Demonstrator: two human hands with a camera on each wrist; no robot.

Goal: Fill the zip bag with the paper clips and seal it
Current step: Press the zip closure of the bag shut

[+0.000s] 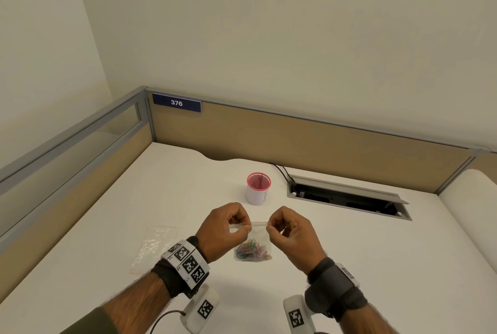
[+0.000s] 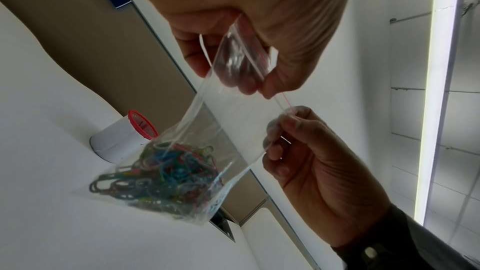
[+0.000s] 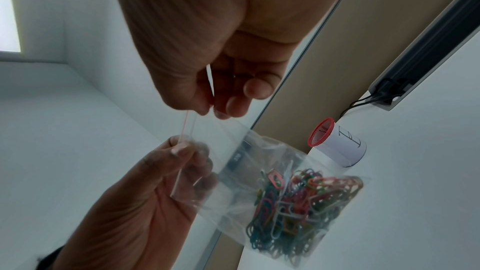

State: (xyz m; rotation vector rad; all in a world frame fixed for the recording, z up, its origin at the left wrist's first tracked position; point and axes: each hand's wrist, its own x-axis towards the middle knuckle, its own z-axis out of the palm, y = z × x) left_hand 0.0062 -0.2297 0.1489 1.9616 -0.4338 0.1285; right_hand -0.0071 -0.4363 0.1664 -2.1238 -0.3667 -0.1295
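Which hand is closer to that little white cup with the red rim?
Left, narrowly. The left hand sits just in front of the cup; the right hand is a bit farther, off to its right.

Even soft overhead light, head view sharp w/ edge warp, wrist views dim, backlit, slightly blurred

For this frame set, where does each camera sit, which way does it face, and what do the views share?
Head: above, looking down at the desk; both forearms, left hand, right hand.
Left wrist: looks up along the left hand's grip on the zip bag.
Right wrist: the same, mirrored.
Shared: paper clips, red-rimmed cup.
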